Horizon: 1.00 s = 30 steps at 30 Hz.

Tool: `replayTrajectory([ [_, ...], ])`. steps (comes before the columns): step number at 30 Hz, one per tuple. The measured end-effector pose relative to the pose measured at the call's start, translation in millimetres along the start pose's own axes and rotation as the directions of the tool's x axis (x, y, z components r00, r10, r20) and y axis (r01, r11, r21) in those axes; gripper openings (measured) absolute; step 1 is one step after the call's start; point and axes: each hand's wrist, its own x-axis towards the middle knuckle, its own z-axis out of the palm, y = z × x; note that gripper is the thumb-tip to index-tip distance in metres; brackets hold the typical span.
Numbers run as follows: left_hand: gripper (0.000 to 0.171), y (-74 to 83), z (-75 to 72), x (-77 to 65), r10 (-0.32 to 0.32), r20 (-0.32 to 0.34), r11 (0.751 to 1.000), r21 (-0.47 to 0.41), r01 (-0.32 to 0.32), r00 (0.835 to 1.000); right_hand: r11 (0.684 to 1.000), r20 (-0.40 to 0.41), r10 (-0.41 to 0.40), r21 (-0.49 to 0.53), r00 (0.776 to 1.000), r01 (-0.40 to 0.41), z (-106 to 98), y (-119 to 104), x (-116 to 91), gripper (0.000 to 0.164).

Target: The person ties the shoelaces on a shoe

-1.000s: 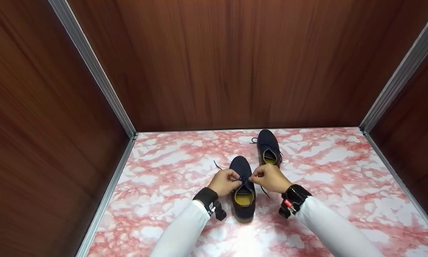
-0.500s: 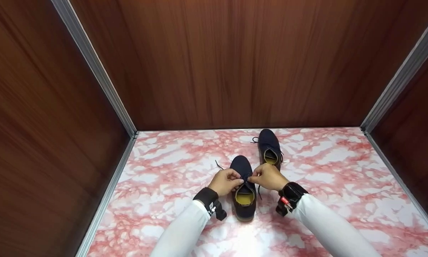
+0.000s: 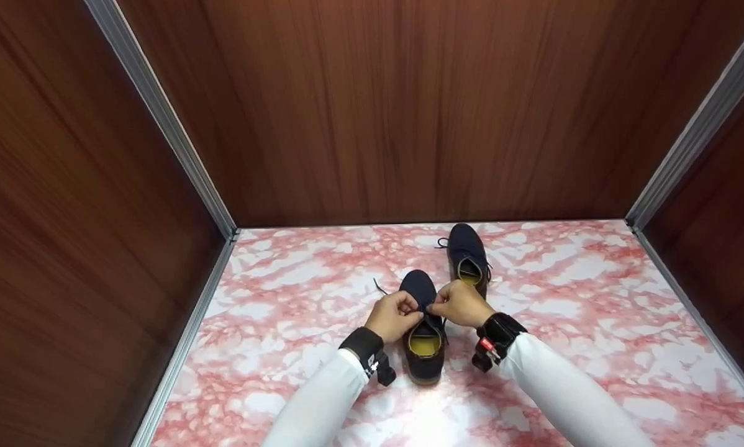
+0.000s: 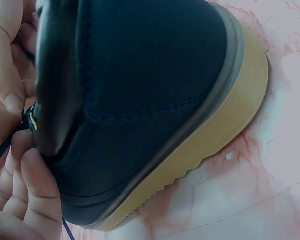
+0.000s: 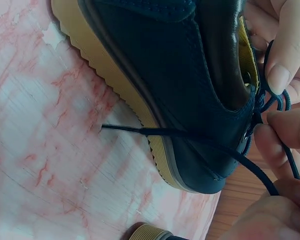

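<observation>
A dark navy lace-up shoe (image 3: 418,287) stands on the floor, toe pointing away, with a yellow insole (image 3: 424,345) in its opening. At its lacing my left hand (image 3: 392,318) pinches a loop of the shoelace (image 5: 266,62) between thumb and fingers. Close beside it, my right hand (image 3: 464,304) pinches another part of the lace, fingertips almost meeting those of the left. A loose lace end (image 5: 190,135) trails from the right hand across the shoe's side. The ribbed tan sole (image 4: 240,110) shows in the left wrist view. Fingers partly hide the knot.
A second matching shoe (image 3: 465,245) sits farther back, just beyond the right hand, its laces sticking out at both sides. The pink-and-white marbled surface (image 3: 297,267) ends at brown wood-grain panels (image 3: 372,124) with metal corner strips (image 3: 179,136).
My right hand and forearm have shifted slightly left, closer to the left hand, and the lace end below it now hangs nearer the shoe. The left hand and both shoes barely moved.
</observation>
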Motion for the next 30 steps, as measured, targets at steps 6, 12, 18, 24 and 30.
replayTrajectory([
  [6, 0.010, 2.1, 2.8, 0.0, 0.007, -0.032, 0.999, 0.054, -0.006, 0.999, 0.999, 0.021, 0.043, 0.011, 0.999, -0.043, 0, 1, -2, 0.023],
  [12, 0.009, 2.5, 5.1, -0.8, 0.013, -0.045, 0.998, 0.054, -0.010, 0.999, 0.998, 0.046, 0.034, 0.055, 0.998, -0.037, -2, 7, -9, 0.021],
  [18, 0.010, 0.7, 6.5, -2.9, 0.024, -0.065, 0.998, 0.065, -0.020, 0.998, 0.981, 0.006, -0.030, 0.194, 1.000, 0.028, 1, 16, -14, 0.008],
  [24, 0.011, 0.3, 6.6, -4.6, 0.036, -0.070, 0.998, 0.061, -0.032, 0.997, 0.955, -0.043, 0.028, 0.296, 0.999, -0.014, 4, 17, -14, 0.009],
  [30, 0.012, 0.5, 6.5, -5.2, 0.054, -0.073, 0.996, 0.071, -0.049, 0.996, 0.948, -0.123, 0.070, 0.317, 0.990, -0.028, 11, 16, -11, 0.006],
])
